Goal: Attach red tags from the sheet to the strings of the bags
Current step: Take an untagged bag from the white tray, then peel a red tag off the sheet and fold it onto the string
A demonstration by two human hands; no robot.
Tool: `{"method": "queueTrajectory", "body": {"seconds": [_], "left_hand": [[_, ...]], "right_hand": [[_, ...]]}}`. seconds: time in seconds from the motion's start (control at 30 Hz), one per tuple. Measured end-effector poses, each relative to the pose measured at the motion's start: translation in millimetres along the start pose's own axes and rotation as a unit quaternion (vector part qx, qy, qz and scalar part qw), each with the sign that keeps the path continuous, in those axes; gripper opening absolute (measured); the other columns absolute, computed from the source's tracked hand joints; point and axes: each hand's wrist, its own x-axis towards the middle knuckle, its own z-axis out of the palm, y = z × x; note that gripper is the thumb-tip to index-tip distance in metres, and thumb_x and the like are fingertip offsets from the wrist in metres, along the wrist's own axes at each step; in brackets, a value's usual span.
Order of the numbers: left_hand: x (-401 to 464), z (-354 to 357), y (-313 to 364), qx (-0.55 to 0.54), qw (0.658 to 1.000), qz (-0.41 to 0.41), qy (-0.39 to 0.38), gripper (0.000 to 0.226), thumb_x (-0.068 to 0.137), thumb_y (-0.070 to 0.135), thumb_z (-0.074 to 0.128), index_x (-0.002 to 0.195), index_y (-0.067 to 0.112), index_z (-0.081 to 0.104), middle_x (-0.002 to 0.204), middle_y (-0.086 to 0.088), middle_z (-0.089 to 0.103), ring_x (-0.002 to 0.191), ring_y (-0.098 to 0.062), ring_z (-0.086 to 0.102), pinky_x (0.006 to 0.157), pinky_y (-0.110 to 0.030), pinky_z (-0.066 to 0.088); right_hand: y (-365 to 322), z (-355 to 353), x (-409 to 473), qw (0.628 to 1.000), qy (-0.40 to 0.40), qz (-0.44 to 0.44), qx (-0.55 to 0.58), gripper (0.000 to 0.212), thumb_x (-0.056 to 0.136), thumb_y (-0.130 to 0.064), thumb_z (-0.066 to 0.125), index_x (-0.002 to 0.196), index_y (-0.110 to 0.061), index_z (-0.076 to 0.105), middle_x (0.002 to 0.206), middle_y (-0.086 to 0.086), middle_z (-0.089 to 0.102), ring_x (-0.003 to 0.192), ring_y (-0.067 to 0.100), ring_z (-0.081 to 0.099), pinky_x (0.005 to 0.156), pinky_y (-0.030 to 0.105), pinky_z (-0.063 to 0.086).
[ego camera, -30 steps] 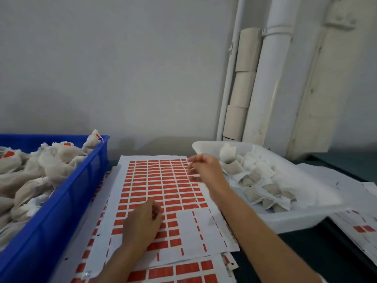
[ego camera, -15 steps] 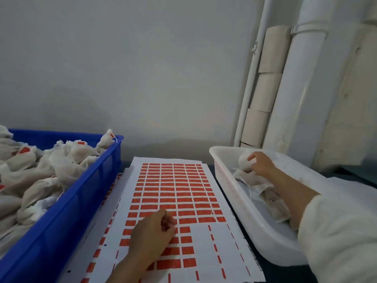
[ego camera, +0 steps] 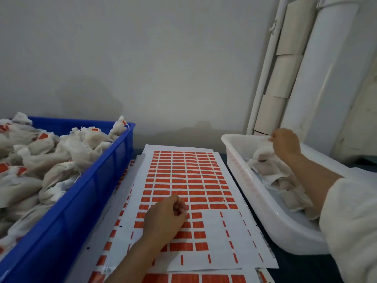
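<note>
A white sheet of red tags lies flat in the middle, with bare gaps at its near right. My left hand rests on the sheet's near part, fingers curled under; nothing shows between them. My right hand reaches into the far end of the white tub and pinches the top of a white bag, lifting its cloth. More untagged bags lie in the tub under my forearm.
A blue bin on the left is heaped with bags carrying red tags. More tag sheets lie under the top one. Cardboard rolls and a white pipe stand against the wall behind the tub.
My right hand moved from the sheet's far edge into the white tub, then to its far end, and took hold of a bag. My left hand stayed on the sheet.
</note>
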Motion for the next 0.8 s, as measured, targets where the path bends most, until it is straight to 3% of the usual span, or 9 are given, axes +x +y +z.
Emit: {"method": "queueTrajectory", "body": {"seconds": [0.13, 0.3, 0.4, 0.53, 0.6, 0.67, 0.8], "left_hand": [[0, 0, 0, -0.003, 1.0, 0.004, 0.006, 0.009, 0.083, 0.036, 0.065, 0.086, 0.037, 0.056, 0.079, 0.025, 0.057, 0.068, -0.001, 0.059, 0.059, -0.004, 0.041], [-4, 1, 2, -0.004, 1.0, 0.003, 0.018, 0.007, 0.085, 0.037, 0.062, 0.089, 0.037, 0.056, 0.081, 0.024, 0.058, 0.068, -0.001, 0.059, 0.056, -0.004, 0.04], [-5, -5, 10, -0.13, 0.991, -0.022, 0.038, 0.007, 0.089, 0.037, 0.055, 0.095, 0.034, 0.054, 0.091, 0.02, 0.06, 0.076, -0.002, 0.06, 0.058, -0.007, 0.042], [-7, -27, 26, -0.343, 0.939, 0.009, 0.023, 0.026, 0.087, 0.045, 0.043, 0.105, 0.03, 0.054, 0.098, 0.025, 0.061, 0.086, 0.008, 0.062, 0.057, -0.001, 0.043], [-8, -33, 27, -0.365, 0.929, 0.057, -0.011, 0.036, 0.081, 0.049, 0.041, 0.111, 0.031, 0.052, 0.104, 0.026, 0.06, 0.092, 0.008, 0.061, 0.064, 0.0, 0.044], [-9, -32, 27, -0.385, 0.919, 0.077, -0.042, 0.03, 0.08, 0.04, 0.053, 0.108, 0.029, 0.053, 0.103, 0.019, 0.063, 0.091, 0.002, 0.064, 0.065, -0.008, 0.049], [-11, -20, 23, -0.312, 0.946, 0.086, -0.024, 0.016, 0.079, 0.027, 0.069, 0.092, 0.023, 0.061, 0.09, 0.01, 0.067, 0.083, -0.006, 0.066, 0.065, -0.014, 0.052]], "right_hand": [[-27, -46, 11, 0.996, 0.054, -0.051, 0.049, 0.017, 0.091, -0.009, 0.054, 0.078, 0.002, 0.059, 0.08, 0.018, 0.062, 0.076, 0.032, 0.056, 0.069, 0.036, 0.042], [-77, -105, -11, 0.972, 0.075, -0.105, 0.198, 0.013, 0.085, -0.015, 0.063, 0.077, -0.004, 0.063, 0.072, 0.01, 0.064, 0.064, 0.026, 0.061, 0.068, 0.035, 0.051], [-106, -119, -47, 0.942, 0.006, -0.098, 0.32, 0.01, 0.081, -0.008, 0.066, 0.075, -0.002, 0.063, 0.06, 0.008, 0.061, 0.053, 0.027, 0.062, 0.061, 0.041, 0.055], [-133, -105, -109, 0.906, -0.104, -0.082, 0.401, 0.013, 0.081, -0.006, 0.068, 0.069, -0.008, 0.062, 0.059, 0.004, 0.06, 0.051, 0.02, 0.06, 0.057, 0.04, 0.058], [-141, -88, -139, 0.9, -0.141, -0.076, 0.405, 0.014, 0.082, -0.01, 0.068, 0.069, -0.014, 0.062, 0.067, 0.003, 0.063, 0.056, 0.017, 0.062, 0.057, 0.032, 0.058], [-145, -68, -165, 0.893, -0.181, -0.07, 0.405, 0.011, 0.083, -0.015, 0.067, 0.073, -0.015, 0.064, 0.071, 0.002, 0.065, 0.059, 0.015, 0.064, 0.059, 0.025, 0.057], [-150, -37, -197, 0.849, -0.228, -0.055, 0.473, 0.007, 0.085, -0.013, 0.064, 0.08, -0.008, 0.065, 0.069, 0.006, 0.064, 0.059, 0.016, 0.063, 0.064, 0.028, 0.057]]}}
